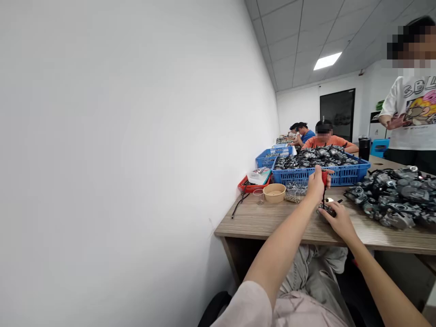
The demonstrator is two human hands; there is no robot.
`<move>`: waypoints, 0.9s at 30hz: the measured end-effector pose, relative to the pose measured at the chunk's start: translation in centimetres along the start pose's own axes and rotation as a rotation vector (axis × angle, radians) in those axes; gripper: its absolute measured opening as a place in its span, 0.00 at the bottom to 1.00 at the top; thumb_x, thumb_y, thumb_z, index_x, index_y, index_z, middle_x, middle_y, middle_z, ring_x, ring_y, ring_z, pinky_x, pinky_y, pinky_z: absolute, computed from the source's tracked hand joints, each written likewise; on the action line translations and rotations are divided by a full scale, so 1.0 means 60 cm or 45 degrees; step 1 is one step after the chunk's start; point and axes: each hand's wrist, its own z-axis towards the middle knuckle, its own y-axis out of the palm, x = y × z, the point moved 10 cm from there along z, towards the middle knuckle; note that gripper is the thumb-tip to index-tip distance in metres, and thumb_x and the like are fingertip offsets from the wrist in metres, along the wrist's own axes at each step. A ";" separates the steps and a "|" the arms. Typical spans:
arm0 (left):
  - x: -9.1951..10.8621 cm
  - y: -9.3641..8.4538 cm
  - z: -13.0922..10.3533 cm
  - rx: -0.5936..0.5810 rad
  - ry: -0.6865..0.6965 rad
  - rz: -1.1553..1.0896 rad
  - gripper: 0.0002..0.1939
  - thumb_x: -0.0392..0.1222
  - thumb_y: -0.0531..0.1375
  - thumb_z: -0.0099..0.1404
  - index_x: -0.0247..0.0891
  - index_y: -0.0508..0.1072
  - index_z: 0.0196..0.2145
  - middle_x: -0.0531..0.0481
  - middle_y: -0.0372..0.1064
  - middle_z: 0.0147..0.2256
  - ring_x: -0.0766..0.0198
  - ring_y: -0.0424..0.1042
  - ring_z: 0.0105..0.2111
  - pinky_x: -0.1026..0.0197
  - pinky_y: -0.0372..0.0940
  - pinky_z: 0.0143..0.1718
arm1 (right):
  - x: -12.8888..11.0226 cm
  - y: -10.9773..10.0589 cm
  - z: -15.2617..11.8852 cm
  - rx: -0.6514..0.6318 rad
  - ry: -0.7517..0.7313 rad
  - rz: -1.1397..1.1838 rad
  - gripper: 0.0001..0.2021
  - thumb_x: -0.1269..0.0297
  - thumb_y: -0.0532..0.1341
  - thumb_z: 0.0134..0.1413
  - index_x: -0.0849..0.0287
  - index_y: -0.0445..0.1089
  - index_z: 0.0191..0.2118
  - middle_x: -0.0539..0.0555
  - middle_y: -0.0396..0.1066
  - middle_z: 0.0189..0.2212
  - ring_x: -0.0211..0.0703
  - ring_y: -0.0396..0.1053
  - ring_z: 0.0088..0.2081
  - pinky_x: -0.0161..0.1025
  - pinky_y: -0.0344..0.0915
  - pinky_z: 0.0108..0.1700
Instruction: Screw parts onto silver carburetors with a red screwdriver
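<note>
My left hand (316,185) is closed around the red handle of a screwdriver (324,180). The screwdriver stands upright, its dark shaft pointing down at a small metal carburetor (326,209) on the table. Beside the tip, my right hand (339,221) grips that carburetor low against the tabletop, thumb and fingers on either side. Fingers hide much of the carburetor, and where the tip meets it cannot be made out. Right of my hands lies a large heap of similar carburetors (398,197).
Behind my hands stands a blue crate (320,176) piled with carburetors. To the left are a round tan bowl (274,193), a clear cup (259,196), a red tray (243,185) and a black hose (238,206). A white wall (136,159) borders the table's left. Several people sit or stand beyond.
</note>
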 end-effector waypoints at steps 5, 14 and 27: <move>-0.011 0.023 -0.004 -0.079 -0.019 0.007 0.30 0.73 0.63 0.61 0.41 0.68 0.36 0.55 0.65 0.25 0.67 0.62 0.22 0.62 0.56 0.26 | 0.001 -0.004 0.002 -0.001 0.019 -0.014 0.36 0.23 0.55 0.53 0.54 0.77 0.40 0.63 0.77 0.41 0.61 0.71 0.43 0.54 0.65 0.49; -0.003 0.023 -0.009 -0.134 0.046 -0.025 0.34 0.76 0.64 0.57 0.39 0.68 0.36 0.56 0.64 0.24 0.69 0.60 0.22 0.64 0.55 0.24 | -0.012 -0.006 0.001 -0.013 -0.008 -0.034 0.33 0.26 0.56 0.56 0.53 0.77 0.40 0.62 0.78 0.43 0.61 0.72 0.45 0.53 0.67 0.48; -0.004 -0.006 -0.005 -0.031 0.024 -0.017 0.33 0.76 0.57 0.64 0.39 0.67 0.32 0.54 0.65 0.25 0.68 0.64 0.23 0.64 0.60 0.26 | -0.006 0.002 -0.002 -0.022 -0.008 -0.047 0.27 0.34 0.58 0.61 0.53 0.78 0.45 0.62 0.77 0.46 0.60 0.70 0.47 0.55 0.66 0.52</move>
